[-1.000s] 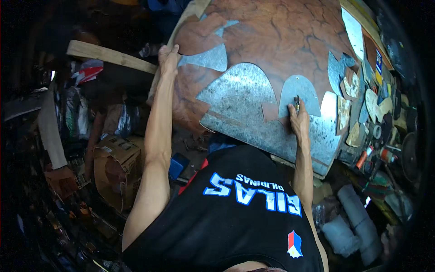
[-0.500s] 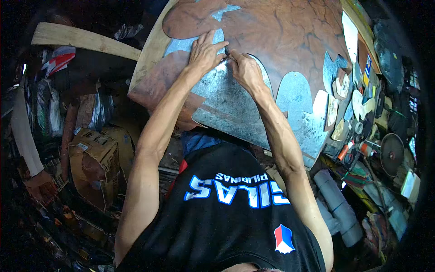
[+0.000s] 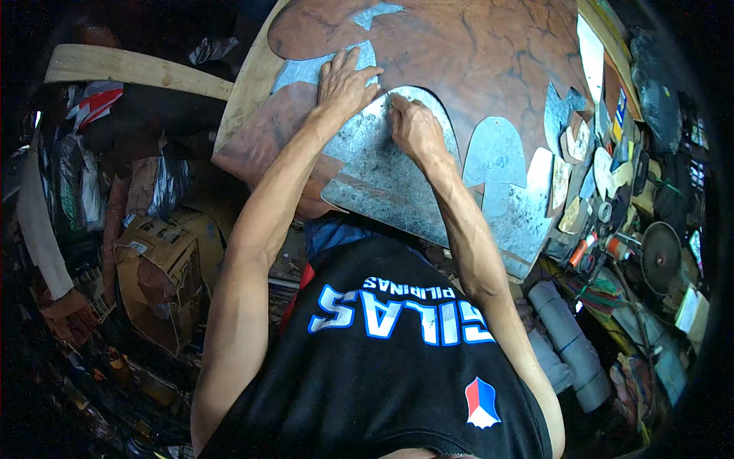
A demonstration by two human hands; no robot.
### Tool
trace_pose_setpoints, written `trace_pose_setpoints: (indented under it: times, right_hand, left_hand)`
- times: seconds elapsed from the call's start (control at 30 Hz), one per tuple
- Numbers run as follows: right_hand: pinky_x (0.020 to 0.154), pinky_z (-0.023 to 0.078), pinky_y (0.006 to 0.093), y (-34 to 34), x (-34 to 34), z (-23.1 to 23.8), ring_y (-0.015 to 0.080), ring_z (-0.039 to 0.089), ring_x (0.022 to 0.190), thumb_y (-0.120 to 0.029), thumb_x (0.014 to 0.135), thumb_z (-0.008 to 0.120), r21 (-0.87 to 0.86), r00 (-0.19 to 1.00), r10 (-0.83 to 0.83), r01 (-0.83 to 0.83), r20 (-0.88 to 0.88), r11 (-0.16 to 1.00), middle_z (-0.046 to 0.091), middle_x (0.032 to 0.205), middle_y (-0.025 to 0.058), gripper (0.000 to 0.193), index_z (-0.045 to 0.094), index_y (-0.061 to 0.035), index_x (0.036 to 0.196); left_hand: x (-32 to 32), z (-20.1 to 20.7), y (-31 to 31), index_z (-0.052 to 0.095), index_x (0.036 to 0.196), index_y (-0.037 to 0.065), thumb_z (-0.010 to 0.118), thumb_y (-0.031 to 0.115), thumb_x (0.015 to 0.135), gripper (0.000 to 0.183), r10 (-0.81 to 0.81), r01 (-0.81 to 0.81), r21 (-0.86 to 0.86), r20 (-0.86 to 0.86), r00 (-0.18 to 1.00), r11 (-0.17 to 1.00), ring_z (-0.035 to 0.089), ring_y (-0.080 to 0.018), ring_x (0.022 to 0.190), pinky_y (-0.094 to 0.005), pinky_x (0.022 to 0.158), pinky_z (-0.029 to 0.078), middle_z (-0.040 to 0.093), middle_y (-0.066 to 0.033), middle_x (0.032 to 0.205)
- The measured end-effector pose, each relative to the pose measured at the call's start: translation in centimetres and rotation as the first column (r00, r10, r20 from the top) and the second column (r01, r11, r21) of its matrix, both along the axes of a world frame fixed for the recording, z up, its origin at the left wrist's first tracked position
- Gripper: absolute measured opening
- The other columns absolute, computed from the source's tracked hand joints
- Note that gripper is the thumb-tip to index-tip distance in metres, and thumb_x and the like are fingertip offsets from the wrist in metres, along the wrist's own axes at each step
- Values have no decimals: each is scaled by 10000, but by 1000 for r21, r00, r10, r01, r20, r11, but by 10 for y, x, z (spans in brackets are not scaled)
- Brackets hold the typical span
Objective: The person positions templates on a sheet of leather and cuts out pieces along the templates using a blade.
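A brown marbled sheet (image 3: 489, 57), which looks like leather, covers the board, with several grey metal templates on it. My left hand (image 3: 345, 83) lies flat with fingers apart, across a pale metal piece (image 3: 302, 72) and the upper edge of a large round-topped metal template (image 3: 382, 164). Close to its right, my right hand (image 3: 417, 126) is closed over the rounded top of that template. Its fingertips are pinched, and what they hold, if anything, is too small and dark to make out. A smaller round-topped template (image 3: 495, 153) lies to the right.
The wooden board edge (image 3: 238, 107) runs along the left. At the right stand a round dark disc (image 3: 661, 258), an orange-and-white item (image 3: 582, 249) and several cut shapes. A grey roll (image 3: 569, 344) lies at lower right, and a torn cardboard box (image 3: 157, 268) at left.
My right hand has drawn slightly toward me, and the gap between its fingertips and my left hand has widened. My left hand stays nearly in place. The view has shifted slightly.
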State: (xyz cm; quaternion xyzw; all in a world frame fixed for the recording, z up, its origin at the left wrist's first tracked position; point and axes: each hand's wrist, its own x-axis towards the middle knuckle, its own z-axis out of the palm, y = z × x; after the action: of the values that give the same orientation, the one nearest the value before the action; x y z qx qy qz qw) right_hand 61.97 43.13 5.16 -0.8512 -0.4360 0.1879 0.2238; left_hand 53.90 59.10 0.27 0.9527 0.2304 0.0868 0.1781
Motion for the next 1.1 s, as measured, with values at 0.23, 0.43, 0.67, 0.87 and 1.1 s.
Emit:
trace_pose_setpoints:
  times: [0.23,0.43,0.67,0.87,1.1]
  right_hand:
    - [774,514,501,-18,-6,5,452,639,871,-132,890,569,-6,999,-43,43,-8,999,649,937,290,266,647,-62,1135]
    - [788,511,508,-28,0,-9,456,635,905,-157,910,555,64,999,-36,38,-41,997,647,976,284,268,634,-68,1150]
    - [797,488,526,5,1,6,480,625,923,-233,929,565,230,973,-196,219,-119,948,646,971,308,319,568,-25,1170]
    - [804,502,496,44,58,-56,433,657,920,-521,875,579,-148,973,-206,220,99,964,672,991,293,549,678,-13,1057]
    - [947,468,373,27,63,-52,282,642,1097,-370,952,581,155,992,-98,110,-83,982,682,1163,154,491,551,-18,1293]
  left_hand:
    - [1,1,-2,675,1231,236,653,378,873,386,-9,9,5,-21,1000,1000,363,-408,1356,-520,1084,294,448,-208,1452]
    - [-53,3,3,631,1255,87,648,424,877,507,-146,138,60,155,977,989,413,-398,1321,-516,1088,297,510,-206,1383]
    - [-111,23,18,613,1217,46,723,540,763,680,-121,110,98,114,986,989,486,-357,1172,-515,1086,300,560,-178,1154]
    - [-133,13,42,688,955,30,680,624,753,628,3,-3,-14,-7,1000,1000,661,-335,831,-466,741,526,662,-175,925]
    - [-221,89,38,694,874,51,698,412,853,361,70,-39,-465,48,996,884,670,-286,677,-404,653,511,682,-145,720]
